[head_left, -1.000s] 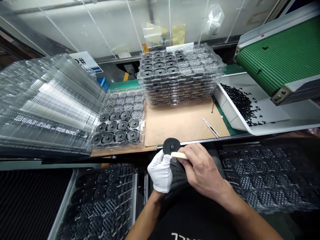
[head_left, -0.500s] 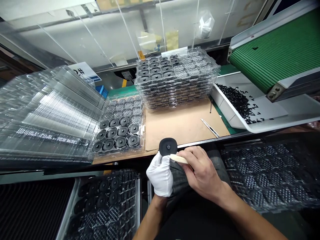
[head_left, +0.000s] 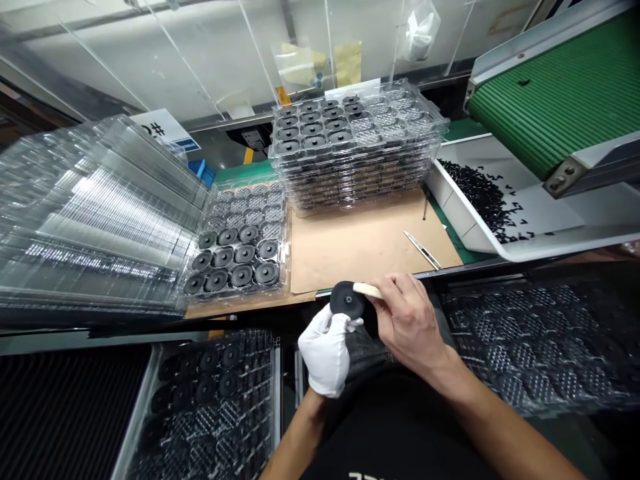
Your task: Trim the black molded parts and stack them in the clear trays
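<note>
A round black disc part (head_left: 345, 301) with a small raised centre is pinched by my left hand (head_left: 326, 355), which wears a white glove. My bare right hand (head_left: 411, 320) is closed on a cream-coloured flat pad (head_left: 367, 290), whose tip touches or nearly touches the disc's upper right edge. Both hands are just off the front edge of the bench. To the left, a clear plastic tray (head_left: 286, 267) has similar black discs in its nearer pockets.
Behind stands a stack of clear trays (head_left: 360, 173). A utility knife (head_left: 423, 251) lies on brown cardboard (head_left: 345, 247). At right, a white bin (head_left: 467, 227) of small black pieces sits below a green conveyor (head_left: 575, 100). Nested trays (head_left: 110, 213) lean at left; more trays (head_left: 535, 347) are low at right.
The pad has moved from the disc's lower right edge up to its upper right edge. The disc has turned and shifted slightly right in my left hand.
</note>
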Motion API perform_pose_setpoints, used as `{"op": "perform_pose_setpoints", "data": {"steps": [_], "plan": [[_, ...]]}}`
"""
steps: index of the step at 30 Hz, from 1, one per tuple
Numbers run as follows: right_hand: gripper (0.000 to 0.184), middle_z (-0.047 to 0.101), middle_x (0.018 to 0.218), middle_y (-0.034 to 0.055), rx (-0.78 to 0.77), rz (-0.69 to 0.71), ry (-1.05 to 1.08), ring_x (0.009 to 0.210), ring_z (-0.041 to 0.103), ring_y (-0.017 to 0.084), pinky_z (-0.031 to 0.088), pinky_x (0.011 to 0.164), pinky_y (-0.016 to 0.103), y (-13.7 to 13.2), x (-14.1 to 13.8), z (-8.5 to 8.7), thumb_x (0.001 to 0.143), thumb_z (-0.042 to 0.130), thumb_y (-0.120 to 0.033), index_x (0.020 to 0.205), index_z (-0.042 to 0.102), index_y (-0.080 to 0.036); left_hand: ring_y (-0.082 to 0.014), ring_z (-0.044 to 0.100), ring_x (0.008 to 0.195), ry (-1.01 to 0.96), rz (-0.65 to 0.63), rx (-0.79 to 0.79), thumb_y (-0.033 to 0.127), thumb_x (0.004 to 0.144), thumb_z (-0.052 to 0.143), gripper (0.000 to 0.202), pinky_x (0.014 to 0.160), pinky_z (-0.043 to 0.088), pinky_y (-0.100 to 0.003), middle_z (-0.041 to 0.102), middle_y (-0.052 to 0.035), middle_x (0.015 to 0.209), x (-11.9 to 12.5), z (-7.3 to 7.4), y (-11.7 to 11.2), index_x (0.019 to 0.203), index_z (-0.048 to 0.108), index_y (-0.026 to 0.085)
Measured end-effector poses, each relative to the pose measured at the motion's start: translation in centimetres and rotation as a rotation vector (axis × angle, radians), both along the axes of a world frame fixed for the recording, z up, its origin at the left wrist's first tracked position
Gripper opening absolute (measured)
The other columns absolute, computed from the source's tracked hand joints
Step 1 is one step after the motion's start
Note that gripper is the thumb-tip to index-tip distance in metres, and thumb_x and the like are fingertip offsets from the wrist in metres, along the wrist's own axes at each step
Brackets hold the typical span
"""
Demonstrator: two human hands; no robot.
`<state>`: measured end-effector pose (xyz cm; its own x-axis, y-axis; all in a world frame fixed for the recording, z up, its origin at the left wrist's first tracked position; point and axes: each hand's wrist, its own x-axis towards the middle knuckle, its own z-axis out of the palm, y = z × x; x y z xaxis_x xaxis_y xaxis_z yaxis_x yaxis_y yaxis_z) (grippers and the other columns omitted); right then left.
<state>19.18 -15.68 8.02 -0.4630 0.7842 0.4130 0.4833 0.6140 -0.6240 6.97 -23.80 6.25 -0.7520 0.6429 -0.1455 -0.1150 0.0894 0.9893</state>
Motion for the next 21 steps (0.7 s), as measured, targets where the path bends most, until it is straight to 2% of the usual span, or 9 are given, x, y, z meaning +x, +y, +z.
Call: {"op": "perform_pose_setpoints", "data": {"steps": [4,8,12,15,18,21], "plan": [[0.024,0.063,0.104,0.0084,-0.077,0.053,0.088,0.098,0.058,0.024,0.048,0.089,0.042,0.9,-0.5,0.4,0.101,0.049,-0.023,0.118,0.065,-0.026,-0.0134,0.065,0.062,-0.020,-0.031,-0.016,0.026,0.079,0.073,0.020,0.064,0.055,-0.022,0.074,-0.0002,0.074,0.4,0.2,0.2,0.094,0.080,0.013],[0.024,0.064,0.110,0.0078,-0.127,-0.057,0.244,0.102,0.059,0.023,0.050,0.092,0.042,1.4,0.3,0.9,0.100,0.054,-0.026,0.122,0.064,-0.027,-0.0133,0.064,0.057,-0.031,-0.004,0.014,0.027,0.082,0.071,0.021,0.061,0.053,-0.023,0.071,-0.0001,0.068,0.3,0.6,0.7,0.095,0.079,0.013],[0.023,0.066,0.108,0.0077,-0.100,0.036,0.160,0.100,0.060,0.023,0.050,0.091,0.042,0.3,1.3,0.6,0.099,0.056,-0.023,0.120,0.064,-0.026,-0.0142,0.066,0.059,-0.044,0.004,0.042,0.028,0.080,0.073,0.023,0.062,0.055,-0.024,0.073,-0.0018,0.073,0.2,0.9,1.1,0.097,0.078,0.013],[0.023,0.066,0.106,0.0086,-0.014,-0.005,0.068,0.099,0.060,0.024,0.048,0.090,0.043,-0.5,1.3,0.2,0.098,0.056,-0.020,0.119,0.064,-0.023,-0.0131,0.064,0.059,-0.041,-0.002,0.038,0.026,0.079,0.073,0.024,0.061,0.055,-0.023,0.074,-0.0021,0.076,0.3,0.8,1.2,0.098,0.078,0.013],[0.022,0.065,0.102,0.0081,0.023,-0.040,0.017,0.096,0.058,0.023,0.047,0.089,0.042,-0.6,1.0,0.0,0.098,0.056,-0.019,0.118,0.065,-0.021,-0.0098,0.057,0.054,-0.006,-0.005,0.003,0.023,0.080,0.068,0.024,0.054,0.049,-0.020,0.070,0.0002,0.070,0.3,0.6,1.0,0.099,0.078,0.014],[0.022,0.064,0.102,0.0074,-0.038,0.030,0.007,0.094,0.057,0.022,0.046,0.088,0.041,-0.2,0.8,0.2,0.099,0.053,-0.019,0.117,0.065,-0.021,-0.0077,0.047,0.049,0.069,-0.050,-0.052,0.019,0.079,0.062,0.027,0.049,0.041,-0.019,0.063,0.0034,0.061,-0.1,0.2,0.4,0.101,0.078,0.015]]}}
